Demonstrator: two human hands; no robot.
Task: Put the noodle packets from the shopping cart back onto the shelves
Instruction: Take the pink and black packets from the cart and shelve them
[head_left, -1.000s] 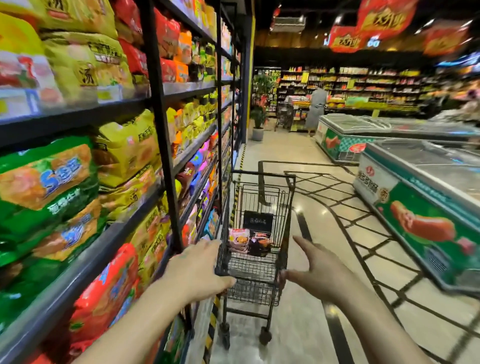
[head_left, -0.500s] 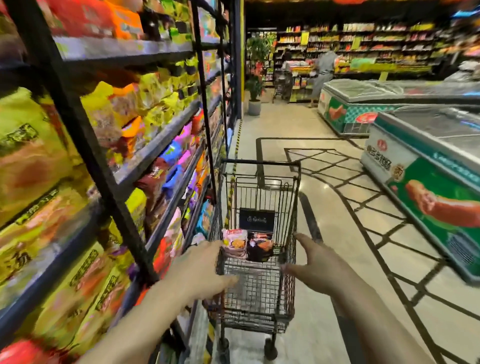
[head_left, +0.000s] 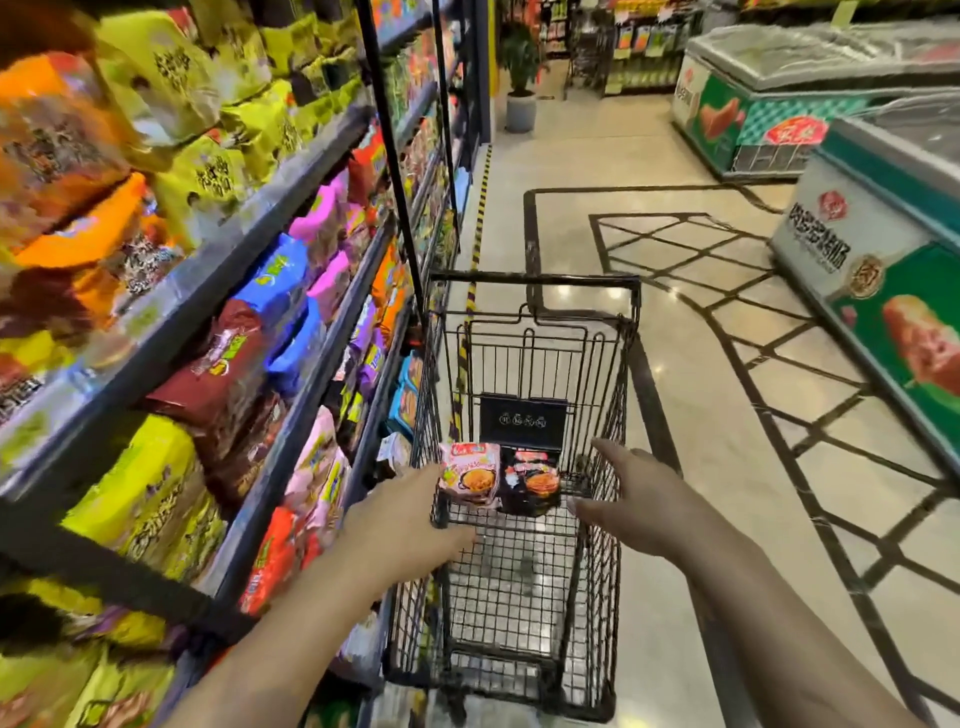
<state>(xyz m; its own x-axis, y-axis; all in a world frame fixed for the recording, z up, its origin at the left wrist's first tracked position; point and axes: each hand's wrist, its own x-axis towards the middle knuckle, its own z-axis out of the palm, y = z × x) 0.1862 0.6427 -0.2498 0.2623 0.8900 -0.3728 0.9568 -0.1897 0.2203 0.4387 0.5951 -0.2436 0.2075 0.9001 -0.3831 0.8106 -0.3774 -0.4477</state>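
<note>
A black wire shopping cart (head_left: 532, 280) stands in the aisle right in front of me. Two noodle packets lean side by side in its upper basket, a pink one (head_left: 469, 474) and a black one (head_left: 531, 482). My left hand (head_left: 408, 525) grips the cart's near left corner, just beside the pink packet. My right hand (head_left: 626, 499) lies against the right rim with its fingers straight and holds nothing. The noodle shelves (head_left: 291, 174) run along my left, packed with yellow, orange, pink, blue and maroon packets.
Chest freezers stand on the right, a near one (head_left: 878, 244) and a farther one (head_left: 753, 88). A potted plant (head_left: 519, 83) stands at the far end of the shelving. Tiled floor (head_left: 691, 395) lies between the cart and the freezers.
The cart has rolled forward along the shelves with both hands on it. My view has tilted down, and different packets now pass on the left.
</note>
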